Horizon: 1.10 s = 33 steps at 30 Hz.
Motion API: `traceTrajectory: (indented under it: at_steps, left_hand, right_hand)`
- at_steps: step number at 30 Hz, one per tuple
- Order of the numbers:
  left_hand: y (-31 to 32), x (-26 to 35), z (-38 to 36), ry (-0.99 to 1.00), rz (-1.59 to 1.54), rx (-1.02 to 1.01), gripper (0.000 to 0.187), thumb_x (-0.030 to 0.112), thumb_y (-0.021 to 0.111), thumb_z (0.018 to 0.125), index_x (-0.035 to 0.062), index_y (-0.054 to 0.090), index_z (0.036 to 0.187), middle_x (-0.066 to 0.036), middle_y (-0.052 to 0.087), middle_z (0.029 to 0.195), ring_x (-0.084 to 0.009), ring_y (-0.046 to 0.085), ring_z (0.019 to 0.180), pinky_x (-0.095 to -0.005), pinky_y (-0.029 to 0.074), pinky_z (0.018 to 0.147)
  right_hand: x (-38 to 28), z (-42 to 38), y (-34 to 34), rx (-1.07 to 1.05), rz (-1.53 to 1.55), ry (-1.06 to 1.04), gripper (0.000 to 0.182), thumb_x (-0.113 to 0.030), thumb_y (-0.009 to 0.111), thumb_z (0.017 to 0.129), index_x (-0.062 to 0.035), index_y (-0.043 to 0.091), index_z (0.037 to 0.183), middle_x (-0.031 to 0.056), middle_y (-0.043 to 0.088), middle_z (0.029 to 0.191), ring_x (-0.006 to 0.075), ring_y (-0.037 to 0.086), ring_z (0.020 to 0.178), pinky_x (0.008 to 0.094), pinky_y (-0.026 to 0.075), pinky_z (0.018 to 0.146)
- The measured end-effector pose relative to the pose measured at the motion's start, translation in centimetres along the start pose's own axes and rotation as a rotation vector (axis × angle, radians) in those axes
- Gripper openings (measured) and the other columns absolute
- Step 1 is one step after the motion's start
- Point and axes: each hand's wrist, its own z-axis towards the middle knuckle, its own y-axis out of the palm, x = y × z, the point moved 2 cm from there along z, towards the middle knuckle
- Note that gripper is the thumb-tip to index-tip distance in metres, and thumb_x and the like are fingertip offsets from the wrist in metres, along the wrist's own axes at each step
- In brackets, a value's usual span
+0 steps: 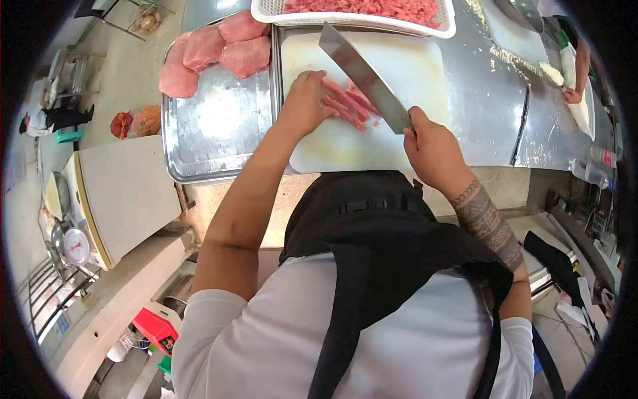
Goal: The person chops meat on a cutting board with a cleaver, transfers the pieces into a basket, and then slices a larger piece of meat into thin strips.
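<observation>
Strips of raw meat (347,105) lie on a white cutting board (372,149) in front of me. My left hand (306,103) rests against the left end of the strips, its fingers bent and pressed on the meat. In my right hand (430,145) is the handle of a cleaver (365,76), with the fingers wrapped round it. The broad blade slants up and left across the board, just right of the strips. Part of the meat is hidden behind the blade.
To the left, a metal tray (219,133) bears several thick raw meat slabs (203,50). A white plastic basket (372,26) of diced meat (362,8) stands behind the board. At the far right, another person's hand (571,95) is beside a white tray (586,113). Plastic bottles (591,171) lie near the right table edge.
</observation>
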Motion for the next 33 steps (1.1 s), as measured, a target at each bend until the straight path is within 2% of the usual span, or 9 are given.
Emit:
traceTrajectory:
  at_steps: [4,10,13,16,22,28,29,32,33]
  left_hand:
    - [-0.5,-0.1,0.2,-0.009,-0.046,-0.267,0.085,0.015,0.097,0.065,0.0051,0.06,0.141,-0.019,0.06,0.139,-0.0426,0.056,0.13,-0.0479,0.047,0.113]
    - [-1.0,-0.1,-0.1,0.223,0.123,-0.175,0.056,0.008,0.08,0.08,0.0104,0.067,0.134,-0.017,0.062,0.135,-0.0398,0.06,0.122,-0.0468,0.048,0.109]
    - [-0.5,-0.1,0.6,0.116,0.285,-0.34,0.045,0.0,0.066,0.084,0.0086,0.069,0.128,-0.016,0.064,0.126,-0.0399,0.06,0.12,-0.0471,0.049,0.108]
    - [-0.9,-0.4,0.0,0.079,0.216,-0.347,0.039,-0.003,0.062,0.084,0.0072,0.07,0.121,-0.016,0.063,0.12,-0.0389,0.061,0.116,-0.0472,0.05,0.103]
    - [-2.1,-1.6,-2.5,0.036,0.162,-0.405,0.037,-0.005,0.062,0.084,0.0081,0.071,0.118,-0.016,0.063,0.114,-0.0395,0.062,0.111,-0.0473,0.052,0.097]
    - [0.5,1.0,-4.7,0.157,0.013,-0.289,0.035,-0.006,0.058,0.087,0.0043,0.074,0.116,-0.017,0.065,0.111,-0.0386,0.064,0.108,-0.0455,0.052,0.097]
    - [0.7,1.6,-4.4,0.149,0.099,-0.338,0.031,0.0,0.064,0.088,0.0049,0.074,0.116,-0.017,0.066,0.113,-0.0379,0.064,0.108,-0.0454,0.052,0.097]
    - [-0.1,3.5,-1.6,0.13,0.196,-0.225,0.03,0.01,0.073,0.087,0.0063,0.074,0.117,-0.014,0.067,0.115,-0.0362,0.064,0.109,-0.046,0.051,0.098]
    - [0.2,4.1,-0.8,0.213,0.197,-0.256,0.03,0.014,0.074,0.086,0.0072,0.075,0.115,-0.013,0.068,0.115,-0.0354,0.064,0.109,-0.046,0.051,0.098]
  right_hand:
    - [0.2,-0.9,1.2,-0.016,0.004,0.061,0.018,-0.013,0.059,0.1,-0.0033,0.05,0.112,0.0249,0.069,0.081,0.0468,0.07,0.078,0.0583,0.055,0.071]
    - [0.9,-2.0,2.2,0.004,0.005,0.112,0.017,-0.014,0.059,0.1,-0.0042,0.052,0.113,0.0248,0.069,0.078,0.0476,0.069,0.077,0.0592,0.054,0.07]
    - [1.5,-2.5,2.3,0.062,0.004,0.112,0.017,-0.014,0.059,0.1,-0.0048,0.053,0.113,0.0246,0.068,0.076,0.0476,0.069,0.076,0.0591,0.054,0.07]
    - [2.3,-2.9,2.1,0.077,0.015,0.125,0.018,-0.014,0.06,0.101,-0.0048,0.053,0.114,0.0238,0.069,0.078,0.0474,0.069,0.076,0.0586,0.054,0.069]
    - [3.3,-4.1,1.5,0.097,0.111,0.128,0.016,-0.014,0.061,0.101,-0.0043,0.051,0.11,0.0224,0.069,0.081,0.0478,0.068,0.076,0.0578,0.053,0.068]
    - [3.8,-4.6,1.4,0.114,0.145,0.125,0.017,-0.014,0.061,0.101,-0.0042,0.051,0.109,0.0222,0.069,0.08,0.048,0.068,0.077,0.0576,0.053,0.068]
    - [3.9,-4.5,1.5,0.115,0.141,0.121,0.016,-0.014,0.061,0.101,-0.0043,0.051,0.109,0.0221,0.069,0.079,0.0477,0.068,0.077,0.0574,0.053,0.068]
    - [4.0,-4.2,1.2,0.115,0.119,0.111,0.016,-0.014,0.062,0.1,-0.0046,0.051,0.109,0.022,0.069,0.079,0.0469,0.068,0.076,0.0568,0.052,0.068]
    - [3.9,-4.1,1.0,0.113,0.111,0.105,0.016,-0.014,0.062,0.1,-0.0047,0.051,0.109,0.022,0.069,0.079,0.0465,0.068,0.076,0.0566,0.052,0.068]
